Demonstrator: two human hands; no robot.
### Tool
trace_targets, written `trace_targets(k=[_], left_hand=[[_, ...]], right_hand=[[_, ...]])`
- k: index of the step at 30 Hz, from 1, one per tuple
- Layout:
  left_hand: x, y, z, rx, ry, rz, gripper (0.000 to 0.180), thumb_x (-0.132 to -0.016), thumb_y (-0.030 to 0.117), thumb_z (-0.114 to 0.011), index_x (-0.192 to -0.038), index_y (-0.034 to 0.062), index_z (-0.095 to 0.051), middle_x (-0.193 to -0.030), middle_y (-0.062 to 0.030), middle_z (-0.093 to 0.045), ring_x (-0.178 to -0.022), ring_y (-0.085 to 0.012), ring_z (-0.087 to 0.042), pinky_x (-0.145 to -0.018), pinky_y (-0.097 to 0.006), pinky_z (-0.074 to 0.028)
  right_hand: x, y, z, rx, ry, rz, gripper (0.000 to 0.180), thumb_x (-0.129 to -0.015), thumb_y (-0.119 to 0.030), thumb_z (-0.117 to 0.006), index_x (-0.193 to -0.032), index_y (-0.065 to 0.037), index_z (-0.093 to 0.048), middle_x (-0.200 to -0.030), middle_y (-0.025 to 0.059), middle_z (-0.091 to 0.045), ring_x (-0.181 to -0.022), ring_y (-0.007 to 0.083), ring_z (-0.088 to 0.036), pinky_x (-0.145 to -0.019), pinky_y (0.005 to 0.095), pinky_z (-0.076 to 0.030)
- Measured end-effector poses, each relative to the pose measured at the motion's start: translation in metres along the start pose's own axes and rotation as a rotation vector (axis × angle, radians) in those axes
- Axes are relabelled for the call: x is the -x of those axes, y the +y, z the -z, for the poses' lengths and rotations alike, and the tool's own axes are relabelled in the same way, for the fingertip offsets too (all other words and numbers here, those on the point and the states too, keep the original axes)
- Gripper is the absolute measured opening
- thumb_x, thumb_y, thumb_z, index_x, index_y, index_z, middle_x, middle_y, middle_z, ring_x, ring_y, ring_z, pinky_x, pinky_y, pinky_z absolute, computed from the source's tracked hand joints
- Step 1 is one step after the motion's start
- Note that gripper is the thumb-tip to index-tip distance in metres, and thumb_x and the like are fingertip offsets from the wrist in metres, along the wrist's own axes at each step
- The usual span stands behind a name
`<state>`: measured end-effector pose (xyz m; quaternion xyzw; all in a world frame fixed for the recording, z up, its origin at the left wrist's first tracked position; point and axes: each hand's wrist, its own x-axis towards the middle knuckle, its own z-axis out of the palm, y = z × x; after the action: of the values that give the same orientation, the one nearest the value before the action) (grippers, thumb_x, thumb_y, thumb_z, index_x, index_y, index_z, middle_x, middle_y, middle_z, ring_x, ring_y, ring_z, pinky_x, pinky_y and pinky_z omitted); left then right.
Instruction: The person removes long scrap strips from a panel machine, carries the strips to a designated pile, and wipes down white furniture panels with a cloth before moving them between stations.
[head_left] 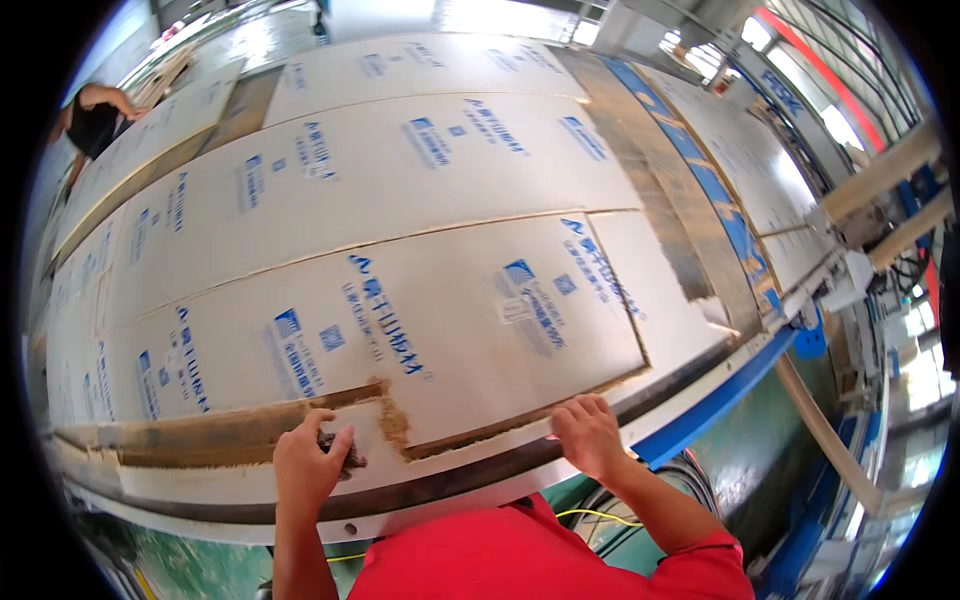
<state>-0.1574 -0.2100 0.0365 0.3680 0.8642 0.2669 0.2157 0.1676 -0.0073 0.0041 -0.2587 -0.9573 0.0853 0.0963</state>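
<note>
My left hand [306, 455] is curled around a dark brown crumpled wad [345, 456], perhaps rag or debris; its kind cannot be told. It hovers at the front edge of a large white-faced panel [440, 310] with blue print, cut into rectangles. Beside it, sawdust [393, 420] lies along a short cut. Near the panel's front cut edge, my right hand [590, 432] has its fingers bent inward, and what is in them, if anything, is hidden. A narrow white offcut strip [220, 482] lies along the front, below the left hand.
A blue and silver machine rail [715, 395] borders the bed at right. Brown bare bed [645, 165] shows between panels. Another white panel [745, 135] lies at far right. A person in black [95, 122] stands at the far left. Cables [690, 480] lie on the green floor.
</note>
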Motion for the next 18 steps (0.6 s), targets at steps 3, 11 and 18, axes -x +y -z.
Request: trace_targets(k=[3, 11, 18], left_hand=[[0.029, -0.01, 0.02, 0.411, -0.017, 0.119, 0.019, -0.086, 0.019, -0.064, -0.085, 0.0008, -0.063, -0.059, -0.0071, -0.062, -0.059, -0.0103, -0.064, -0.052, -0.029, -0.049], [0.102, -0.021, 0.077, 0.339, -0.541, 0.008, 0.031, -0.086, 0.034, -0.065, -0.088, 0.0028, -0.063, -0.074, -0.015, -0.063, -0.065, -0.026, -0.06, -0.061, -0.033, -0.045], [0.128, -0.104, 0.026, 0.738, 0.096, 0.362, 0.052, -0.091, 0.048, -0.051, -0.104, -0.0008, -0.06, -0.093, -0.0146, -0.067, -0.084, -0.0254, -0.063, -0.077, -0.034, -0.048]], right_hand=[[-0.002, 0.001, 0.005, 0.014, -0.011, 0.028, 0.019, -0.07, -0.017, -0.068, -0.081, -0.009, -0.055, -0.081, 0.0086, -0.057, -0.086, 0.0304, -0.055, -0.079, 0.0414, -0.041], [-0.011, -0.016, 0.056, -0.085, -0.043, -0.105, 0.022, -0.064, -0.01, -0.065, -0.078, -0.003, -0.049, -0.08, 0.0171, -0.05, -0.082, 0.0397, -0.05, -0.074, 0.0454, -0.041], [-0.032, -0.023, 0.099, -0.031, -0.192, -0.023, 0.026, -0.082, -0.009, -0.06, -0.106, 0.0, -0.06, -0.1, 0.0185, -0.057, -0.098, 0.0363, -0.053, -0.086, 0.0434, -0.043]])
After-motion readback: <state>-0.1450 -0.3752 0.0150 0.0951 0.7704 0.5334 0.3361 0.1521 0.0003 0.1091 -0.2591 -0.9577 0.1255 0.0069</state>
